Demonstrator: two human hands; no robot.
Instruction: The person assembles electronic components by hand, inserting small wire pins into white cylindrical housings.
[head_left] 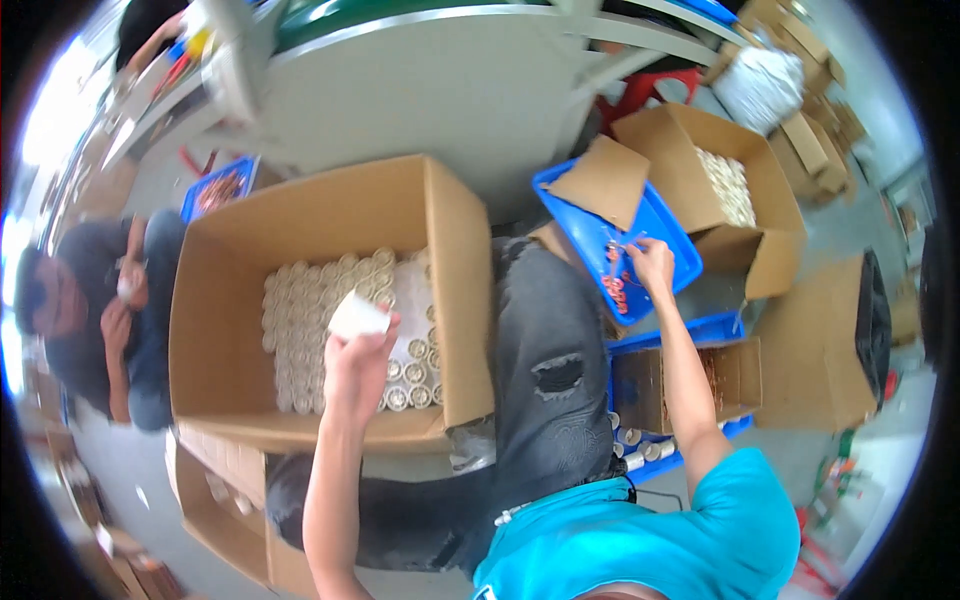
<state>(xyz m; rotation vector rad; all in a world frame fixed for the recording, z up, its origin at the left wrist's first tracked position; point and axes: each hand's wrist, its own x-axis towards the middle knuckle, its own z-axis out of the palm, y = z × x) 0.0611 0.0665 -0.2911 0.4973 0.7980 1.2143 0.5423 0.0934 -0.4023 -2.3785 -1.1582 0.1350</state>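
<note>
My left hand (356, 372) is closed around a white cup-shaped part (358, 317), held up over a large cardboard box (300, 222). Rows of round whitish parts (315, 320) fill much of that box, with a pale sheet showing among them. Over on the right, my right hand (654, 266) reaches into a blue tray (573, 222), its fingers pinched together. What they grip is too small to make out. Small red pieces with thin wires (615, 290) lie in the tray just beside these fingers.
A cardboard flap (604, 182) lies across the tray's far end. Behind it stands a box (660, 150) of small cream-coloured pieces (727, 187). Nearer me are an open carton (712, 370) and white cylinders (650, 450) in another blue tray. Another person (95, 310) sits at left.
</note>
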